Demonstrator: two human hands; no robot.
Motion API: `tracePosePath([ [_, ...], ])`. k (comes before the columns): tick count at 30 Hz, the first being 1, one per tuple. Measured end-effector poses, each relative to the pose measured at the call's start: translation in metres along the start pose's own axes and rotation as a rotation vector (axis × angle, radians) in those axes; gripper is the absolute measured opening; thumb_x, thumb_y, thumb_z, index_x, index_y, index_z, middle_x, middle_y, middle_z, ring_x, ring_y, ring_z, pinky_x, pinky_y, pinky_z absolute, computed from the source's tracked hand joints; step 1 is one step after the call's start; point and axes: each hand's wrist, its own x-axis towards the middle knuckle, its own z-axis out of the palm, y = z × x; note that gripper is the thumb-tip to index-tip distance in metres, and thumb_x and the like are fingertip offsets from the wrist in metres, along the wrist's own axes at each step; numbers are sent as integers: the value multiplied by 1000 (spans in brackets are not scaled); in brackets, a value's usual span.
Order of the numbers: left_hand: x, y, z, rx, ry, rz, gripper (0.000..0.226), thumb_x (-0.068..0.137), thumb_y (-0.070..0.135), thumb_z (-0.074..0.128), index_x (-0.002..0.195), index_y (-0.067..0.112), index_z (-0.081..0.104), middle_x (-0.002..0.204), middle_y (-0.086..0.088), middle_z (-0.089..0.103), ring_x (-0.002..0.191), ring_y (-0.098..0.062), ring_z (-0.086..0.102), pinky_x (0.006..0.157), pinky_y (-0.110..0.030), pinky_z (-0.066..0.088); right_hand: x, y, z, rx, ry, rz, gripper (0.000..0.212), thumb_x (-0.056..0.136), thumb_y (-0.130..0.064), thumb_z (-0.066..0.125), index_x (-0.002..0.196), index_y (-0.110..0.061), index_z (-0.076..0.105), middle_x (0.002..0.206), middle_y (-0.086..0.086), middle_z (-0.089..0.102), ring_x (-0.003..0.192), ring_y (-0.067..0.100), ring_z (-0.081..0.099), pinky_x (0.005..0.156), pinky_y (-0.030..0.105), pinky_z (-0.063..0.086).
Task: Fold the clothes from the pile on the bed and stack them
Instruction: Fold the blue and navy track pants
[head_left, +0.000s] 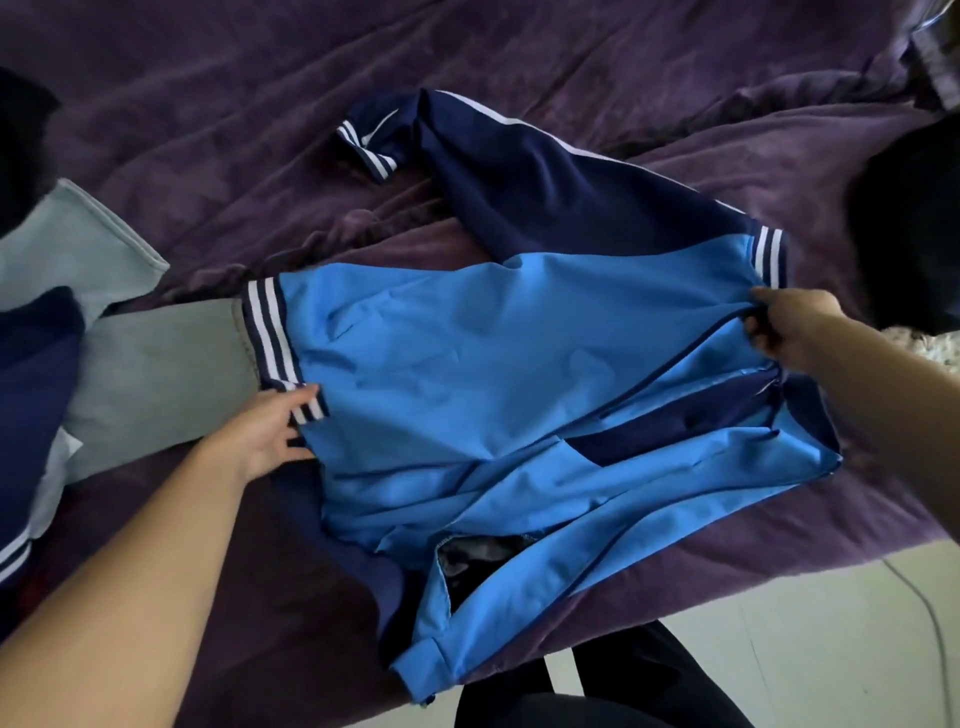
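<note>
1. The blue jacket (467, 353) is lying spread on the purple bed cover (571, 62), with its near side spilling toward the bed's edge.
2. The left hand (265, 436) is pinching the corner of the striped hem band. The right hand (795, 327) is curling round the zip edge up by the collar. Between them they are drawing the body taut.
3. I'm reading this as the laying-out step: flattening is under way and no proper fold is showing yet.
4. Next, the navy sleeve (519, 176) sprawling toward the far side is going to need bringing in across the body. The rumpled near side is asking to be smoothed first.
5. The other sleeve is proving hard to find in the bunched cloth near the edge.
6. The grey garment (156, 379) and the navy garment (31, 405) at the left are running out of frame, so I cannot tell whether they are pile or stack.
7. The black shape (909, 234) at the right is coming through too dark to identify.
</note>
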Motion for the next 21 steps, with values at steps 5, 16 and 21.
tracePosePath([
  [5,18,-7,0,120,626,265,27,97,28,49,97,3,58,105,-16,61,89,-23,53,76,-35,40,-13,-13,-1,98,102,-74,12,91,-17,63,85,-12,54,54,5,57,25,4,44,31,14,36],
  [16,12,-43,32,701,885,530,38,84,19,61,118,7,50,120,-22,51,114,-40,46,88,-51,38,-20,54,-13,-939,15,-302,23,90,-24,60,105,-9,68,99,19,68,90,32,68,75,38,53],
  [21,-28,-99,98,909,301,1033,13,78,24,55,80,14,62,79,-6,60,77,-33,60,64,-38,47,-24,86,-25,-1106,105,-597,46,81,-18,65,125,-14,55,129,18,48,122,39,41,94,50,40],
])
